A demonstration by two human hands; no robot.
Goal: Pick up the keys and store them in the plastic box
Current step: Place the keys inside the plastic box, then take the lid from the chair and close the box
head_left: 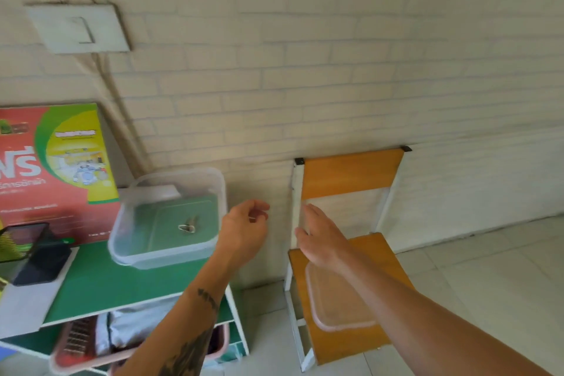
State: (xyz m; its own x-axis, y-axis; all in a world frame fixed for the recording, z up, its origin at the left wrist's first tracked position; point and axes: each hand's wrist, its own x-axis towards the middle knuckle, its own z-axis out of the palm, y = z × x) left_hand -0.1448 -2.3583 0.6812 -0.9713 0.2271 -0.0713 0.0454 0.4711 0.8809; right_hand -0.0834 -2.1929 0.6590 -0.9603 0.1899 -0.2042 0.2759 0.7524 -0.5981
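Note:
A clear plastic box (131,249) stands on the green tabletop (122,284) near its right edge. The keys (186,226) lie inside it on the bottom. My left hand (244,229) hovers just right of the box with its fingers loosely curled and nothing in it. My right hand (323,238) is stretched out flat, fingers apart, above the orange chair (351,174). The box's clear lid (335,302) lies on the chair seat, partly under my right forearm.
A red and green carton (55,168) stands at the back of the table against the brick wall. A black mesh holder (21,241) and a dark phone (42,265) sit at the left. Baskets fill the shelf under the table. Tiled floor lies to the right.

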